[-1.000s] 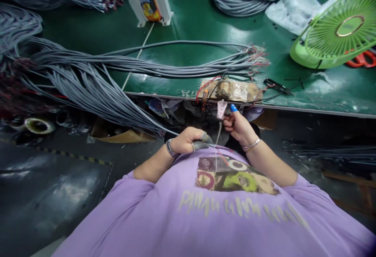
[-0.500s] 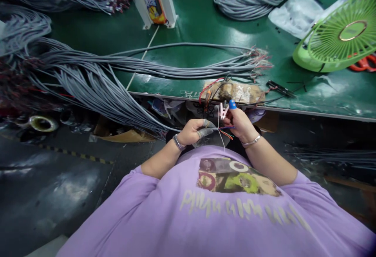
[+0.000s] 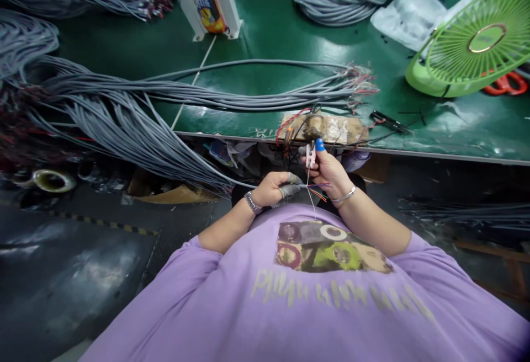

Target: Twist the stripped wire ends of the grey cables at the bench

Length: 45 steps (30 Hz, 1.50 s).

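Note:
My left hand, with grey covers on thumb and forefinger, pinches a grey cable close to its stripped end. Thin coloured wires, orange and blue among them, fan out past the fingertips. One pale strand hangs down towards the shirt, and another rises towards my right hand. That hand, its thumb capped in blue, is closed on a small pale pink clip-like tool. The tool's tip meets or overlaps the rising strand; I cannot tell whether it grips it.
Many grey cables drape over the green table and its front edge. A taped board with wires lies near the edge, beside a black tool. On the right stand a green fan and red-handled scissors.
The pink tool's two arms, spread in a V before, are now closer together. My right hand has lifted slightly from the coloured wires. My left hand keeps its pinch; the view has shifted a little.

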{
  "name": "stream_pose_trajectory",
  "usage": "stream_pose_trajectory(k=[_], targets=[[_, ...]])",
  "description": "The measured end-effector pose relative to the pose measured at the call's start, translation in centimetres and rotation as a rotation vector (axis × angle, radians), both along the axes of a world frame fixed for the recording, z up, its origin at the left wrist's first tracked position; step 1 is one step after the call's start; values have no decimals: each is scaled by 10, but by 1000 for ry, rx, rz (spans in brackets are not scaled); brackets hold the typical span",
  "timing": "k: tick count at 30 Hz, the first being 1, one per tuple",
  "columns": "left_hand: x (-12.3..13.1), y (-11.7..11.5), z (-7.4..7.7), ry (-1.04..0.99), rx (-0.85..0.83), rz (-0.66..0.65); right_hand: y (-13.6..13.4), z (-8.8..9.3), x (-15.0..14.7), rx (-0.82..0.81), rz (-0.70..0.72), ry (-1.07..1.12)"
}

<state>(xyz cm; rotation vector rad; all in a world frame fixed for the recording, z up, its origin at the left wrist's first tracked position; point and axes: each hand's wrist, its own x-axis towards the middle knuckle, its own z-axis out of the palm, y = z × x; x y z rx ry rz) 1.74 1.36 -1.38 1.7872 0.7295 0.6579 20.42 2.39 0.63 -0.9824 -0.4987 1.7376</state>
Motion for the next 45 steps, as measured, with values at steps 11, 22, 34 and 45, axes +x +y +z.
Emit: stream_pose_trajectory(k=[11,22,34,45], targets=[[-8,-4,7,5,85,-62,-3,-1,1,-43,58,42],[-35,-15,-33,400,156,86,-7,-27,14,-67,14,105],[-43,70,25,454,774,458,-15,-34,22,-60,-41,-99],[6,194,74,929,626,418,-21,-39,22,-57,34,-227]])
